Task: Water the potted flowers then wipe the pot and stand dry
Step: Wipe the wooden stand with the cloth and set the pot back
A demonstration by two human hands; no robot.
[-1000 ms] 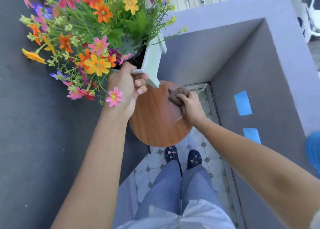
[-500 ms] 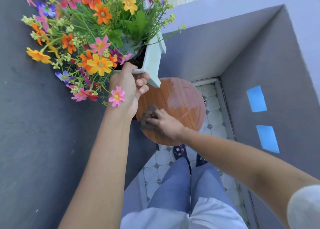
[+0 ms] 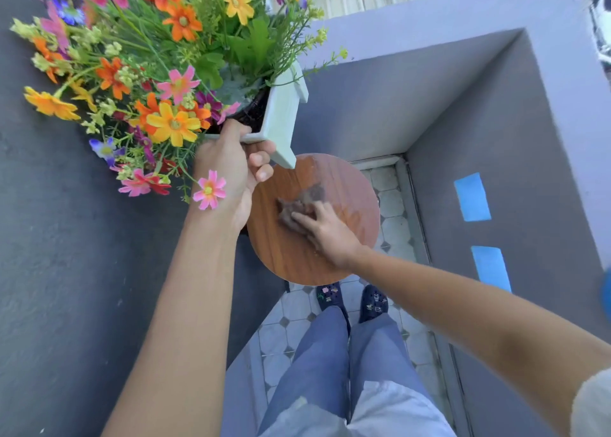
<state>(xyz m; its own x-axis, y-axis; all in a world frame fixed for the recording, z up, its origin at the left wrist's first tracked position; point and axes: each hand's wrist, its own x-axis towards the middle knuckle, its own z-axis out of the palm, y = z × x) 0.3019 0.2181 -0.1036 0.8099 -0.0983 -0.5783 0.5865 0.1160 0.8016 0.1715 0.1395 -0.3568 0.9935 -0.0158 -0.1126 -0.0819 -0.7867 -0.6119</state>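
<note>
A white square pot (image 3: 281,119) full of orange, pink and yellow flowers (image 3: 172,122) is lifted off the stand and tilted, with my left hand (image 3: 231,168) gripping its near rim. Below it is the round brown wooden stand (image 3: 350,185), whose top looks streaked with wet. My right hand (image 3: 325,228) presses a crumpled brown cloth (image 3: 297,205) flat on the middle of the stand top, fingers spread over it.
Dark grey walls close in on the left and right, and a low grey parapet (image 3: 429,36) runs behind. Two blue tape patches (image 3: 472,197) mark the right wall. My feet in dark clogs (image 3: 350,299) stand on the tiled floor just below the stand.
My right hand has slid the cloth from the stand's near left edge to its middle, after wiping the far side earlier. The left hand keeps the pot held up.
</note>
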